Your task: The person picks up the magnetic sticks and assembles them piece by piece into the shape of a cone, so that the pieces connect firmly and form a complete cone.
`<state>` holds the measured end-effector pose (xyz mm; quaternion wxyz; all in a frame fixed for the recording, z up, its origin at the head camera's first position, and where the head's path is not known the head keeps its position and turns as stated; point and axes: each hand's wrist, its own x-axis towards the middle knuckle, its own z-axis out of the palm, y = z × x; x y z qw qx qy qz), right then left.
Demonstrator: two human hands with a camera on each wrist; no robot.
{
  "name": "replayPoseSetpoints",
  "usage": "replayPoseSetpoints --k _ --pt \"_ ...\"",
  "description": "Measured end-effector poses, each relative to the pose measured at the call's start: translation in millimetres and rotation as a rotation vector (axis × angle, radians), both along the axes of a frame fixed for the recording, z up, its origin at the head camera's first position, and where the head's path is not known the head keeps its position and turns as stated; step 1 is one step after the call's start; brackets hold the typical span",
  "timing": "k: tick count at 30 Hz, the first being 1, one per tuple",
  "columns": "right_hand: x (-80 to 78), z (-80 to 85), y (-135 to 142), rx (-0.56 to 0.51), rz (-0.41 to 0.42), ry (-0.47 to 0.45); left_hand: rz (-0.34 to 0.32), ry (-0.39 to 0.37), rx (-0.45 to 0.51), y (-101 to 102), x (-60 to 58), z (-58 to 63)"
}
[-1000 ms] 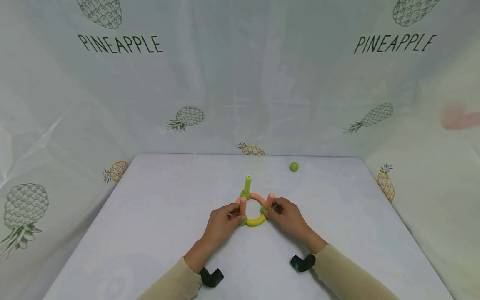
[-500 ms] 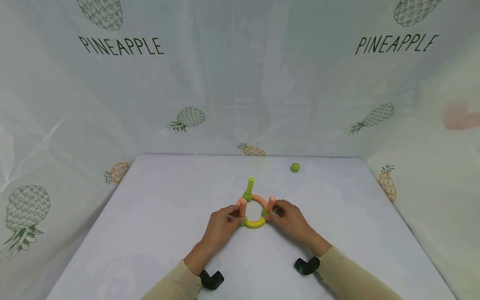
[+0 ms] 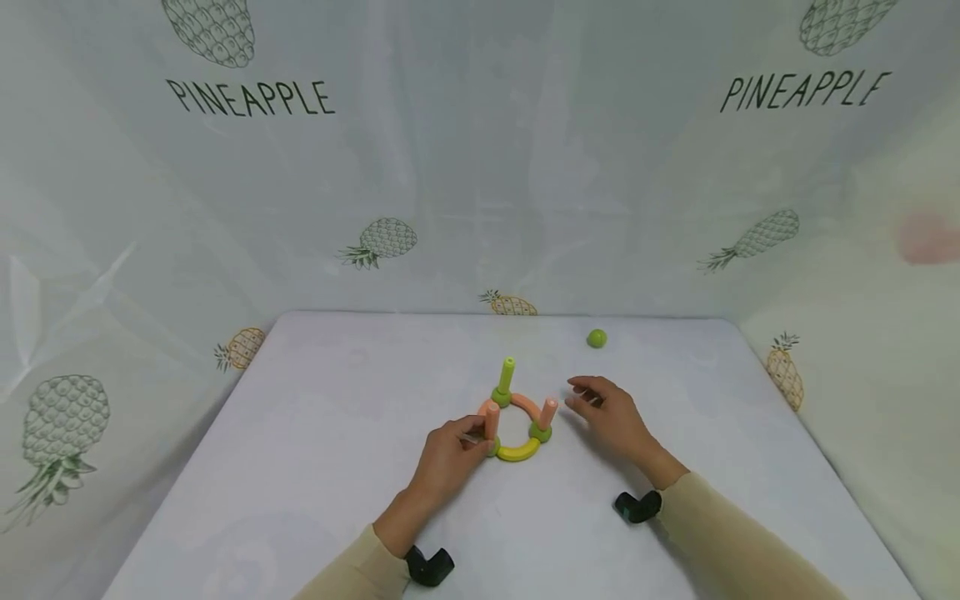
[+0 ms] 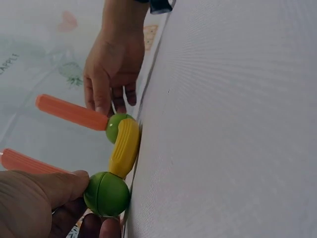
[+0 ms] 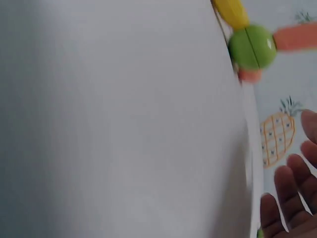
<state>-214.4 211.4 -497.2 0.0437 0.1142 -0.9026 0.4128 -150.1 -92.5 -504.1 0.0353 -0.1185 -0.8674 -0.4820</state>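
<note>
A toy ring of curved sticks joined by green balls lies mid-table, with a yellow curved piece (image 3: 520,452) at its front. Three straight sticks rise from it: a lime stick (image 3: 507,375) at the back, an orange stick (image 3: 548,413) at right and another orange stick (image 3: 492,419) at left. My left hand (image 3: 444,462) pinches the left stick low down, its thumb reaching the green ball (image 4: 106,194) and fingertips beneath that ball. Just right of the ring, my right hand (image 3: 617,421) is apart from the right ball (image 3: 541,432), fingers loosely bent and holding nothing.
A loose green ball (image 3: 596,338) sits near the back edge of the white table (image 3: 337,400). Behind and beside the table hangs a pale curtain (image 3: 465,167) printed with pineapples. Black camera mounts (image 3: 429,568) sit at both wrists.
My right hand has let go of the ring's right joint and moved off to the right. My left hand keeps its grip on the left stick.
</note>
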Motion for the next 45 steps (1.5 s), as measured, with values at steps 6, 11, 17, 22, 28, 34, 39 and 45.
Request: replayPoseSetpoints --k 6,11,17,22,28,34,39,45 --pt "-38.5 10.0 22 0.006 -0.065 0.101 0.005 0.019 -0.017 -1 -0.1 -1.3" --pt "-66.5 18.3 39 0.070 -0.058 0.138 -0.003 0.017 -0.008 -1 -1.9 -2.8" --pt "-87.9 18.4 51 0.148 -0.032 0.103 -0.011 0.005 -0.006 -2 -1.4 -4.9" --pt "-101.0 15.0 57 0.183 -0.040 0.045 -0.014 0.013 -0.001 -1 -0.3 -3.9" --pt "-111.1 12.4 57 0.193 -0.046 -0.026 -0.015 0.036 -0.007 -1 -0.9 -3.0" --pt "-115.8 10.8 56 0.178 -0.036 -0.064 -0.009 0.031 -0.010 -1 -0.6 -2.3" --pt "-115.7 8.6 55 0.148 -0.029 -0.061 -0.001 0.025 -0.012 0 -0.3 -1.5" --pt "-114.2 6.6 51 0.088 -0.025 -0.079 0.002 0.025 -0.031 0 -0.1 -0.5"
